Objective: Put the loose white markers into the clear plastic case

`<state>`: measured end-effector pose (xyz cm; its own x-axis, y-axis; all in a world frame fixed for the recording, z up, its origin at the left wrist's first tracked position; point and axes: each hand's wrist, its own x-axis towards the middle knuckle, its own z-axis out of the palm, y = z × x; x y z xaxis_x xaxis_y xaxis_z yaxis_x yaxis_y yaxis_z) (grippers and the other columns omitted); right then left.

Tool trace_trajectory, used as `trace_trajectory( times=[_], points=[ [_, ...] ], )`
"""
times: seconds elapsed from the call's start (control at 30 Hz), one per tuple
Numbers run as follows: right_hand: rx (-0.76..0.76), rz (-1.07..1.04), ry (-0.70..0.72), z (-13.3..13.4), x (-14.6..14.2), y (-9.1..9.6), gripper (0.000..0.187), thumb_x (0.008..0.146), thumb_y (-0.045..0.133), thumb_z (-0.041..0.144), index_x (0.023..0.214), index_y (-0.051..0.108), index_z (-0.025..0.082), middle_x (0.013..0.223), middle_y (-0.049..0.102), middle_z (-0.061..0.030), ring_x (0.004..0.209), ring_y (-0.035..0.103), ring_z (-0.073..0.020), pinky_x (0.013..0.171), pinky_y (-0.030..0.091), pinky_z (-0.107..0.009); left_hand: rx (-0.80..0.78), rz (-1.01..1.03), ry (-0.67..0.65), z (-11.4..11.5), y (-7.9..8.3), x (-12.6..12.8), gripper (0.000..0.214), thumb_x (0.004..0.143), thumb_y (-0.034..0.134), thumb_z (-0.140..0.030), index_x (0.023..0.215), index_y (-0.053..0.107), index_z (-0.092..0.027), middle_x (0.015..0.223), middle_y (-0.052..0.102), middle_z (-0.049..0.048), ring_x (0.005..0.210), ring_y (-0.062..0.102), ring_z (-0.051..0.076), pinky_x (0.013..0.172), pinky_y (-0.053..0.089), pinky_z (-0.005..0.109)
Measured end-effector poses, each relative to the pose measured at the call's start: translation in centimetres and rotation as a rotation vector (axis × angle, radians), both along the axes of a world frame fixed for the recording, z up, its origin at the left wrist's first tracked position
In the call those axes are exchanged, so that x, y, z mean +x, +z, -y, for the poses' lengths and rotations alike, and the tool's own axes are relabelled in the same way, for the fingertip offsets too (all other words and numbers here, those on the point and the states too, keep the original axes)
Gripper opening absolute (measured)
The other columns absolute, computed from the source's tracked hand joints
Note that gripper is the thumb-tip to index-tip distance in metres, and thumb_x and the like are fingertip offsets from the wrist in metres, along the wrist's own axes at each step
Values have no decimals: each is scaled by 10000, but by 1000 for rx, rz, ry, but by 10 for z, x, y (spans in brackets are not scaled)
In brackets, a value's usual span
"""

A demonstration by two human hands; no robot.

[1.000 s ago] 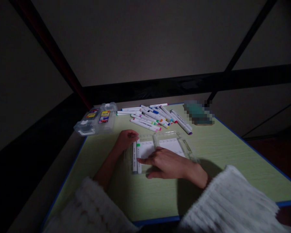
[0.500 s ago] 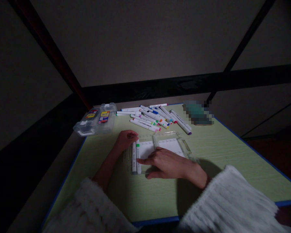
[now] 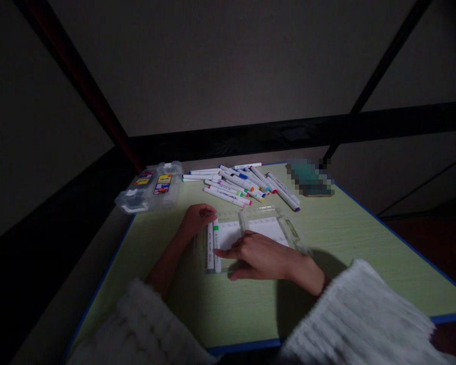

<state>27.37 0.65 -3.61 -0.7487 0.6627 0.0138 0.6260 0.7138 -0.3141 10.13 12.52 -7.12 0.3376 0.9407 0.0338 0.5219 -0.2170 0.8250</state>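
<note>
Head view is showing two white markers, a plain one (image 3: 210, 251) and a green-banded one (image 3: 218, 258), lying side by side along the left edge of a clear case (image 3: 294, 230), near the middle of the table (image 3: 349, 243). The left hand (image 3: 198, 219) is curling its fingers at their far ends; whether it is pinching them cannot be told. The right hand (image 3: 261, 256) is reaching across the case, index finger stretched out and touching the green-banded marker, thumb spread apart and gripping nothing.

As far as can be judged, little is done: these two are lying lined up, while a loose pile of markers (image 3: 240, 177) is sprawling toward the table's far edge, with caps of many colours pointing various ways. White sheets (image 3: 266, 227) are showing inside the case beside the pair.

Toward the far left corner, a clear box (image 3: 137, 197) with a handle is resting, bearing yellow, red and blue labels (image 3: 162, 184); their words are not coming out legibly. Dark print is running along the marker barrels, but it is too small to read. Near the far right corner, a pixelated phone-like thing (image 3: 309, 177) is lying.
</note>
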Motion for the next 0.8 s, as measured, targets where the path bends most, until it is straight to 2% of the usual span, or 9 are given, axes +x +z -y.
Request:
trace_trajectory(
  times=[0.37, 0.5, 0.57, 0.67, 0.8],
  points=[
    [71, 23, 13, 2, -1, 2, 512, 820, 514, 415, 1256, 471, 149, 867, 670, -94, 795, 608, -205, 749, 396, -327, 15, 13, -18, 0, 1, 0, 166, 557, 614, -217, 691, 649, -126, 664, 672, 33, 650, 607, 159, 603, 472, 244],
    [104, -5, 7, 1, -3, 1, 424, 863, 428, 437, 1160, 541, 156, 920, 650, -93, 844, 588, -198, 766, 383, -318, 28, -8, -12, 1, 2, 1, 167, 564, 612, -211, 698, 650, -119, 671, 675, 38, 658, 609, 162, 615, 472, 248],
    [139, -6, -54, -1, -3, 2, 358, 885, 396, 400, 1071, 581, 157, 908, 637, -87, 845, 576, -192, 771, 372, -319, 27, -16, -11, 1, 3, 1, 167, 567, 611, -211, 701, 651, -119, 666, 674, 35, 653, 610, 163, 614, 470, 250],
    [214, -14, -216, -4, -1, 5, 310, 901, 370, 346, 984, 595, 150, 874, 603, -80, 823, 553, -189, 749, 361, -321, 21, -10, 2, 2, 3, 2, 162, 561, 616, -203, 695, 649, -118, 655, 669, 34, 639, 608, 161, 604, 468, 248],
    [277, -34, -463, -11, 5, 4, 295, 897, 372, 322, 985, 582, 135, 932, 560, -101, 903, 512, -216, 776, 360, -336, -4, 50, 30, 3, 2, 1, 135, 572, 613, -188, 685, 636, -117, 642, 665, 36, 618, 608, 150, 589, 474, 242]
  ],
)
